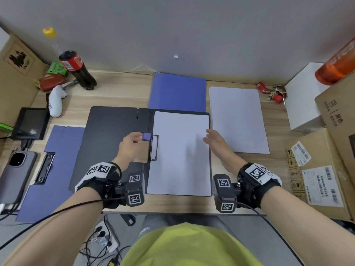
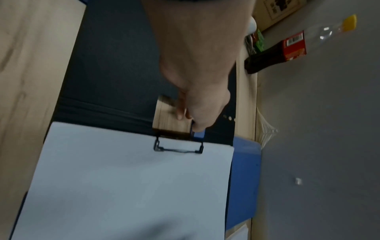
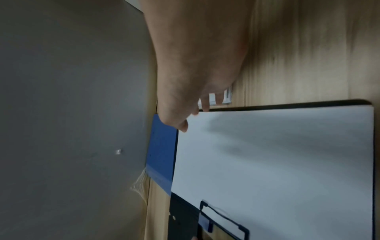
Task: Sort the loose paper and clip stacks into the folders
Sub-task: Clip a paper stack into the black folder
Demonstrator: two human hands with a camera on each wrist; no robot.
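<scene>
A black folder (image 1: 115, 131) lies open in the middle of the desk. A white sheet stack (image 1: 180, 150) fills its right half, with the wire clip (image 1: 154, 147) lying on the stack's left edge. My left hand (image 1: 139, 138) pinches the clip's blue lever tab (image 1: 147, 136); the left wrist view shows the same tab (image 2: 198, 135) under my fingertips (image 2: 197, 126) and the wire clip (image 2: 179, 148) on the paper (image 2: 133, 186). My right hand (image 1: 208, 136) hovers with relaxed fingers (image 3: 183, 125) over the sheet's right edge, holding nothing. More loose paper (image 1: 238, 120) lies to the right.
A shut blue folder (image 1: 178, 91) lies behind the black one; an open blue folder (image 1: 57, 169) with its clip (image 1: 45, 167) lies left. A phone (image 1: 15, 169), small screen (image 1: 30, 121), cola bottle (image 1: 78, 72), keys (image 1: 274, 93) and cardboard boxes (image 1: 322, 169) ring the desk.
</scene>
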